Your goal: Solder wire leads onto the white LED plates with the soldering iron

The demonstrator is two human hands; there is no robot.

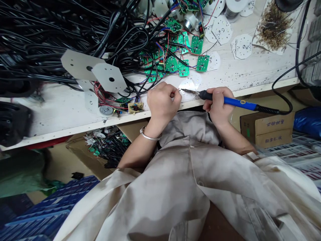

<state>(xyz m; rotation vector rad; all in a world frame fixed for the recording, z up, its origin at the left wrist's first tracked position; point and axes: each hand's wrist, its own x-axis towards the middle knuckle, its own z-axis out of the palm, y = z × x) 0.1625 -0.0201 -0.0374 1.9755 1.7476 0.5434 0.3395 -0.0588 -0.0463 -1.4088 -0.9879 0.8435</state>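
Observation:
My right hand (218, 102) grips a blue and black soldering iron (232, 101), its tip pointing left. Close to that tip, my left hand (163, 100) pinches what looks like a thin wire end; most of it is hidden by the fingers. Beneath the iron's tip lies a pale round plate (187, 95) on the workbench. Just beyond both hands sit several green circuit boards (184, 68) with red, blue and black wires. A tan circuit board (135, 107) rests at the bench edge, left of my left hand.
Black cables (75, 30) pile up at the back left. White octagonal plates (243, 46), a solder spool (235, 7) and a brown residue pad (273, 28) lie at the back right. The iron's cord (288, 72) loops on the right. Cardboard boxes (267, 129) stand below the bench.

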